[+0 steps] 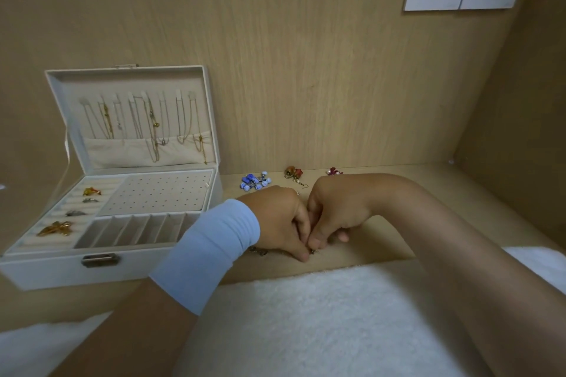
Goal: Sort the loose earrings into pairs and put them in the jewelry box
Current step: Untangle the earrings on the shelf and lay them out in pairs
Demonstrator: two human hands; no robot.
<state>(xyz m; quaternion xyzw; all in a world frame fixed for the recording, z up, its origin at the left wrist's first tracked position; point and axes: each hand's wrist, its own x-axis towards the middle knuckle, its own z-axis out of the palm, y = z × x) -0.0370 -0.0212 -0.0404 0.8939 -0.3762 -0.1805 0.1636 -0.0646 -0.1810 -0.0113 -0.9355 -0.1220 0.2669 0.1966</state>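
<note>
Metal, tiny, probably light and easily bent: pinching a small earring (313, 251) near the desk's (382, 239) front edge between curled fingertips (303, 255) of left hand (275, 217) and right hand (337, 211) together; best gripping its hook, not the dangling part.

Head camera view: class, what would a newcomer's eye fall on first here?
The left hand and right hand meet at the centre of the wooden shelf, fingertips pinching a small dark earring. To the left stands an open white jewelry box with thin chain necklaces hanging in its lid. Behind the hands lie blue bead earrings.
</note>
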